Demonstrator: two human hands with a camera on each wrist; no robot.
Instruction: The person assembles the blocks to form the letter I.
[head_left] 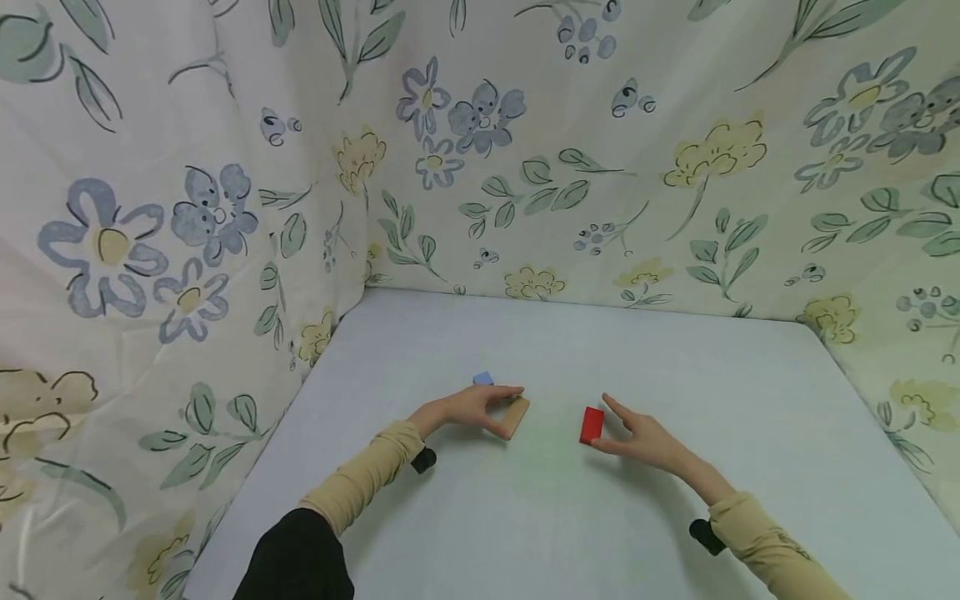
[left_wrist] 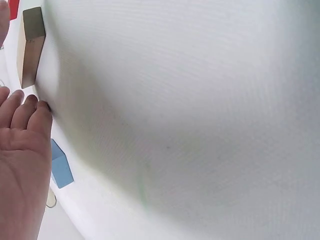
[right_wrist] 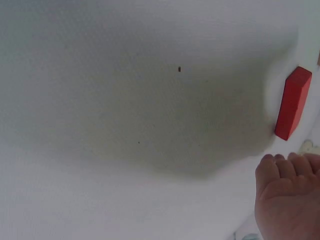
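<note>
In the head view my left hand (head_left: 474,408) is spread around a plain wooden block (head_left: 516,417), thumb by its near end and index finger by its far end. The left wrist view shows the fingers right by one end of that wooden block (left_wrist: 32,55). A small blue block (head_left: 483,378) lies just beyond the left hand, partly hidden by it. My right hand (head_left: 645,437) has its thumb at the near corner of a red block (head_left: 592,425), with the index finger extended past the far end. In the right wrist view, fingertips stand a little apart from the red block (right_wrist: 293,104).
All three blocks lie on a white table (head_left: 555,533). A floral cloth (head_left: 562,125) hangs behind it and along both sides. Dark wrist devices sit under the left cuff (head_left: 423,461) and the right cuff (head_left: 707,537).
</note>
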